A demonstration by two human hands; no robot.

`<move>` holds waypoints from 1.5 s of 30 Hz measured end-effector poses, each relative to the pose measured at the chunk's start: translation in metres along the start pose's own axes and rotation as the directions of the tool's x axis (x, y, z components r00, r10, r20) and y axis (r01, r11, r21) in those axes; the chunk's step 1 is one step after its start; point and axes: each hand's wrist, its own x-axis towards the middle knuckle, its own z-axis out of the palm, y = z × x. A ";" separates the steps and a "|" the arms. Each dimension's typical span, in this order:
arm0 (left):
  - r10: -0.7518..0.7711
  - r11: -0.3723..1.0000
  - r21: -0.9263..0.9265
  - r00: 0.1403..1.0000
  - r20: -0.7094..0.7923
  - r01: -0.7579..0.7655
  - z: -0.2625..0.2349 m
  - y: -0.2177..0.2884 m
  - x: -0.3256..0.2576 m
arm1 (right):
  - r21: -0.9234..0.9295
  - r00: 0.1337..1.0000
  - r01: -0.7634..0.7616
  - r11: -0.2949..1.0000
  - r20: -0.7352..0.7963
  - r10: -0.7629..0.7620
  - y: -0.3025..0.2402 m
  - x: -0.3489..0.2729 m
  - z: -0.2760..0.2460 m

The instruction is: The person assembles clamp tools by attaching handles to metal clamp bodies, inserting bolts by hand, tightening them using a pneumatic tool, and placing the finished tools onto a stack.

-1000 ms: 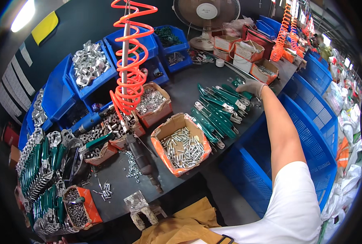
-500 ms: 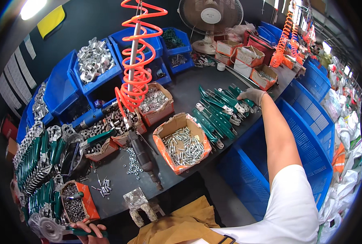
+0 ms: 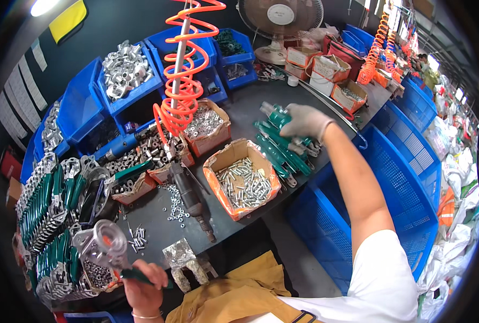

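Observation:
Near the lower left, my left hand (image 3: pixel 145 285) is closed round the green grip of a hand tool with a round silver head (image 3: pixel 109 240); the head is somewhat blurred. My right hand (image 3: pixel 304 123), in a pale glove, reaches over the bench at right and closes on a bunch of green metal handles (image 3: pixel 278 114), also blurred. More green handles (image 3: pixel 282 156) lie heaped below that hand, beside an open carton of silver pins (image 3: pixel 245 185). The gloved fingertips are partly hidden among the handles.
A black power driver (image 3: pixel 188 196) hangs from an orange coiled hose (image 3: pixel 183 107). A small metal fixture (image 3: pixel 180 254) stands at the bench's front edge. Green-handled tools (image 3: pixel 40 210) are stacked at left, blue bins (image 3: pixel 80 102) behind, blue crates (image 3: pixel 379 210) at right.
My right hand has moved left across the heap, bringing green handles with it off the right end. My left hand has risen and moved right, lifting the round-headed tool.

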 end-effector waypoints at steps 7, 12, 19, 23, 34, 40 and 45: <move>-0.112 0.991 0.062 0.987 -0.118 0.120 0.022 -0.017 -0.002 | -0.380 0.980 0.056 0.923 -0.155 -0.123 -0.039 -0.027 0.021; -0.397 0.917 0.023 0.915 -0.068 0.399 0.037 -0.018 0.015 | -0.473 0.928 0.069 0.879 -0.293 -0.230 -0.062 -0.038 0.019; -0.301 0.939 -0.263 0.900 -0.317 0.222 0.044 -0.042 0.037 | 0.494 0.877 0.361 0.791 0.108 -0.468 -0.159 -0.186 0.075; -0.419 0.907 -0.184 0.861 -0.287 0.380 0.056 -0.049 0.029 | 0.706 0.895 0.249 0.663 0.094 -0.436 -0.193 -0.218 0.108; -0.371 0.928 -0.116 0.889 -0.267 0.353 0.034 -0.045 0.015 | -0.169 0.894 0.325 0.931 -0.267 -0.360 -0.154 -0.122 0.101; -0.488 0.872 -0.090 0.840 -0.239 0.481 0.043 -0.034 0.012 | -0.470 0.967 0.220 0.855 0.224 -0.126 -0.154 -0.053 0.112; -0.482 0.871 -0.019 0.847 -0.223 0.491 0.040 -0.033 0.011 | -0.348 0.990 0.106 0.931 -0.052 -0.132 -0.161 -0.079 0.092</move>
